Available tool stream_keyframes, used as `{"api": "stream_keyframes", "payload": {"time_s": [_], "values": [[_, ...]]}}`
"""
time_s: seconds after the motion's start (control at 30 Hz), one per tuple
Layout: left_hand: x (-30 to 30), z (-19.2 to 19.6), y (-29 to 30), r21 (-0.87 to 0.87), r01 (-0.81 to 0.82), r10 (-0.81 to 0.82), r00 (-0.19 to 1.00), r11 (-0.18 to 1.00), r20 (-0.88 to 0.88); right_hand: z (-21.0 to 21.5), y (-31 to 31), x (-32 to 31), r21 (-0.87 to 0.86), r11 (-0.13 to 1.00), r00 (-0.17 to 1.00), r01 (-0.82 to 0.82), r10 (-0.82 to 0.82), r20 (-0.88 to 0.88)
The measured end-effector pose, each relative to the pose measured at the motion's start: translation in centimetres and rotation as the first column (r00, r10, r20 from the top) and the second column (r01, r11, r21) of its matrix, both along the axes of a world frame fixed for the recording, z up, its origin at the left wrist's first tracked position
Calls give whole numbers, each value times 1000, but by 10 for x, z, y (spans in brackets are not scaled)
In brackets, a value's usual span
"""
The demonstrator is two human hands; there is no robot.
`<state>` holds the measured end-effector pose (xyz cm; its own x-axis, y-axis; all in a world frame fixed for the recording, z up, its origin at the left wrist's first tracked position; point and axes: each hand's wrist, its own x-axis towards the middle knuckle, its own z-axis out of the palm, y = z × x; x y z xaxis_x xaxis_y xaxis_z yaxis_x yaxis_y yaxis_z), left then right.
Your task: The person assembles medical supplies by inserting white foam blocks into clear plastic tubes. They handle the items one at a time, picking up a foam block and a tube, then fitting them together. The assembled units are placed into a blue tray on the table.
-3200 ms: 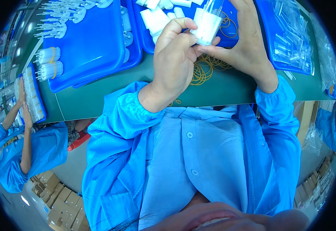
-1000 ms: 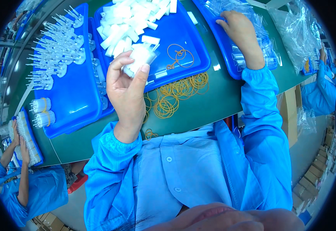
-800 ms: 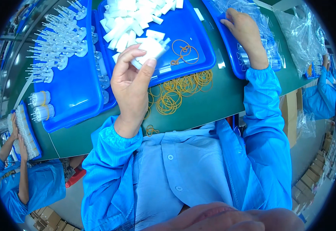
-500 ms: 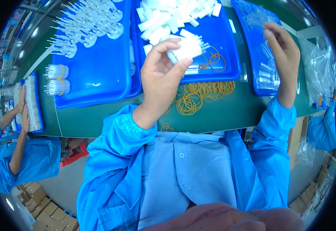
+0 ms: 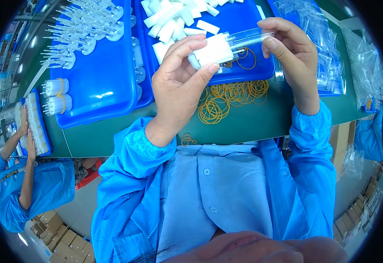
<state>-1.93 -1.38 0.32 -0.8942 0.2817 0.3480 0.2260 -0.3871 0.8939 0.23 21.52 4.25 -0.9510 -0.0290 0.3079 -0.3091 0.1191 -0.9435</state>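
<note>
Right hand (image 5: 297,58), moved toward my left fingers (image 5: 204,75) gripping white block (image 5: 214,49), pinches clear strip (image 5: 252,40): likely slippery; hold its edges.

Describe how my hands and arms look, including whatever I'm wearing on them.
Your left hand and right hand are bare, with no gloves. The left sleeve and right sleeve are bright blue, loose and wrinkled, each gathered into a ruffled, elastic-looking cuff at the wrist.

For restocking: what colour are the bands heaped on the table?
Yellow bands, clearest in the head view.
</note>
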Motion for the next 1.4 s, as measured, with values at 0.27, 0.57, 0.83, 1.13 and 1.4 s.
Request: {"api": "stream_keyframes", "payload": {"time_s": [0.27, 0.57, 0.83, 1.13, 1.4], "values": [[1, -2, -2, 17, 11, -11, 1000, 1000, 10, -9, -1, -8, -200, 965, 984, -171, 175, 5], [0, 3, -3, 4, 8, -8, 999, 1000, 53, -19, 19, -11, -274, 953, 978, -128, 168, 127], [1, 6, -3, 87, 23, -37, 985, 996, 166, -19, 23, -13, -408, 904, 975, -126, 189, 118], [1, 3, -2, 31, 10, -13, 996, 999, 88, -20, 20, -8, -284, 958, 998, -32, 48, 49], [2, 2, 0, -42, -35, 35, 999, 998, 16, -14, 8, -2, -76, 997, 999, -25, 22, -48]]}}
